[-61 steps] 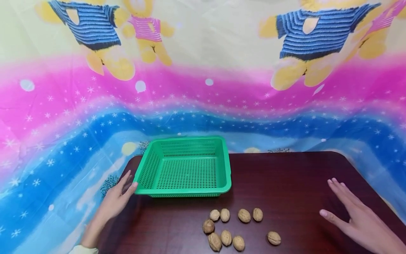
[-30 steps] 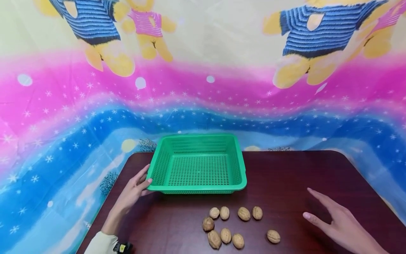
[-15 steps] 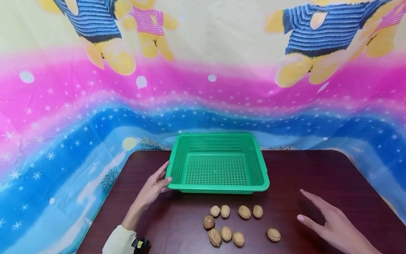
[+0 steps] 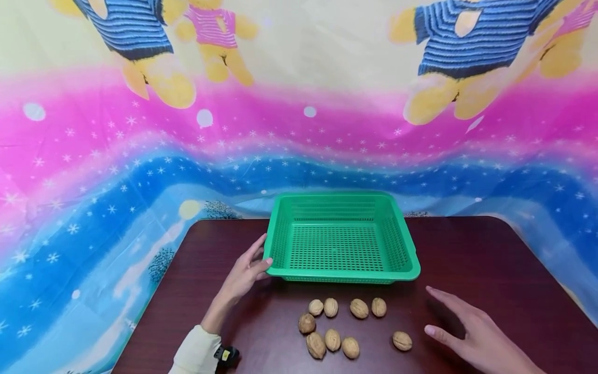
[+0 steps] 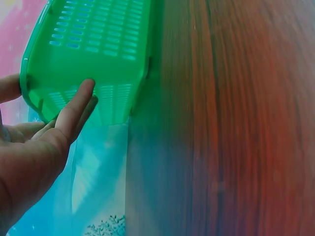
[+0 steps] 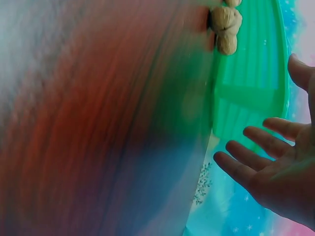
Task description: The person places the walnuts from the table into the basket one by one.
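Note:
A green plastic basket [image 4: 343, 274] with slotted walls and base stands toward the back of the table, nothing inside it. My left hand [image 4: 243, 272] holds its front left corner, the thumb over the rim and the fingers [image 5: 76, 108] along the outer wall. Several walnuts [image 4: 333, 339] lie on the table in front of the basket, mostly in a loose cluster, with one walnut [image 4: 402, 341] apart on the right. Fingers spread and holding nothing, my right hand [image 4: 478, 332] is nearest this lone walnut and the basket's front right corner.
The dark wooden table [image 4: 476, 254] has rounded back corners. Right behind it hangs a printed cloth [image 4: 289, 130] with bears and snowflakes. A black strap device [image 4: 227, 356] sits at the left wrist, by a pale sleeve [image 4: 197, 349].
The basket has slid to the right along the table with my left hand at its corner. My right hand has come left toward it. The walnuts have stayed put.

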Motion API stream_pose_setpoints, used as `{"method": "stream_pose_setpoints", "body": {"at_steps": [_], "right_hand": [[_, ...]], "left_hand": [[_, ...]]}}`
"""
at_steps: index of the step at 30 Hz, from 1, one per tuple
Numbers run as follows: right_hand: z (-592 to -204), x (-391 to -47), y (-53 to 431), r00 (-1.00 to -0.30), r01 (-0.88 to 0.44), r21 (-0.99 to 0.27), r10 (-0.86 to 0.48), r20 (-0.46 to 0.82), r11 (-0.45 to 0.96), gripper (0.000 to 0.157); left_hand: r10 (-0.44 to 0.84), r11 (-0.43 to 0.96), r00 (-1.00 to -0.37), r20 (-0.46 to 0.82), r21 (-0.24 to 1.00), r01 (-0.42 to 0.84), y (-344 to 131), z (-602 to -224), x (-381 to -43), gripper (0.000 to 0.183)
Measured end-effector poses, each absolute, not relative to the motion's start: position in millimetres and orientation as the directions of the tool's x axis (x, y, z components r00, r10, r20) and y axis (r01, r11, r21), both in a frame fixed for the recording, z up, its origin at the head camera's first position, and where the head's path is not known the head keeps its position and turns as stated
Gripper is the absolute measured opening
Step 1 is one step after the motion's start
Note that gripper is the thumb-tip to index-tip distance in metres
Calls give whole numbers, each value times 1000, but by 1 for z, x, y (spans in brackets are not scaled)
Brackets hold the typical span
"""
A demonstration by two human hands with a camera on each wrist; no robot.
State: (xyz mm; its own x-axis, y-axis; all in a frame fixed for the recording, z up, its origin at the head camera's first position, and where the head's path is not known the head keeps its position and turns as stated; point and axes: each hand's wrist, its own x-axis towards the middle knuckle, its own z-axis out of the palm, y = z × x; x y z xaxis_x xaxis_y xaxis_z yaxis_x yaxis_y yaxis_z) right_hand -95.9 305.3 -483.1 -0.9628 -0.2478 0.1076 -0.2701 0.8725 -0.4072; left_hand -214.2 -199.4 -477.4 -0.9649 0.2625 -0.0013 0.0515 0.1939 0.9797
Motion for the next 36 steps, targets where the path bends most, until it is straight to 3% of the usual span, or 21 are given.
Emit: {"method": "stream_pose_setpoints", "body": {"at_steps": [7, 14, 20, 28, 36], "right_hand": [[-486, -95, 291, -952, -303, -400, -293, 88, 865, 73], [-492, -97, 281, -928, -304, -489, -369, -40, 817, 71], [-501, -99, 276, -888, -350, -572, -457, -49, 742, 66], [-517, -103, 275, -787, -515, -642, -610, 92, 568, 38], [-513, -106, 273, -785, -482, -687, -617, 63, 543, 26]], "left_hand": [[250, 159, -968, 28, 985, 69, -185, -480, -215, 73], [261, 170, -964, 47, 981, 94, -175, -483, -214, 73], [244, 165, -969, 45, 982, 87, -175, -485, -212, 72], [248, 165, -968, 29, 984, 71, -174, -487, -211, 72], [254, 162, -967, 29, 984, 72, -173, -484, -211, 72]]}}
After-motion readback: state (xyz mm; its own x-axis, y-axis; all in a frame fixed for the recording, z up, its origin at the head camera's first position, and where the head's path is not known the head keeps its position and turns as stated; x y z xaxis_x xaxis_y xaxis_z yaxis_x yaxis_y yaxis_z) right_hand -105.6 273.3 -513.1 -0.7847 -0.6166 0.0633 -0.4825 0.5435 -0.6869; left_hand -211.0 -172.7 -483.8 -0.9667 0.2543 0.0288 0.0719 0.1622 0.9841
